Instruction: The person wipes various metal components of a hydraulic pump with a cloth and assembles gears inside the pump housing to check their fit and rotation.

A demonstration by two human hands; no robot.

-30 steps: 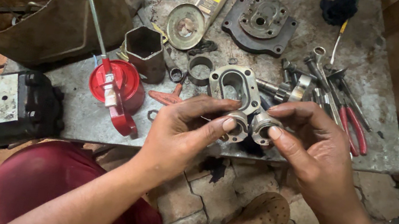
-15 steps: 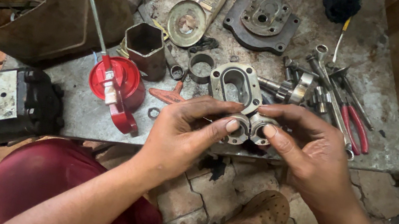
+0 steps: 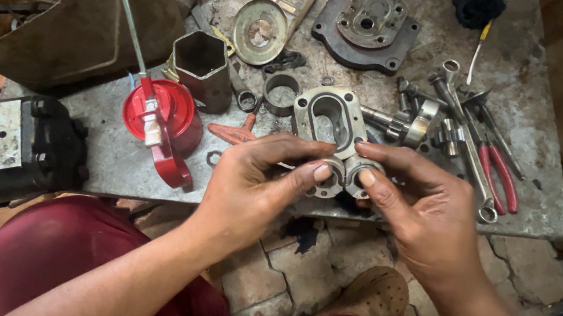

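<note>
My left hand (image 3: 259, 188) and my right hand (image 3: 417, 214) hold a small metal bushing block (image 3: 342, 175) made of two joined rings, between thumbs and forefingers, just above the near edge of a grey metal slab (image 3: 113, 156). Right behind the fingers lies an oval pump housing (image 3: 329, 117) with a figure-eight bore. My fingers hide most of the bushing block.
On the slab: a red oil can (image 3: 159, 117) with a long spout, a hexagonal metal cup (image 3: 202, 66), a ring (image 3: 280, 92), a round disc (image 3: 260, 30), a pump cover plate (image 3: 367, 29), gear shafts (image 3: 404, 124), spanners and red-handled pliers (image 3: 496, 173). A black pump body (image 3: 0, 148) sits left.
My two hands have drawn slightly closer together on the bushing block and shifted a little down toward me. The parts on the slab have not moved.
</note>
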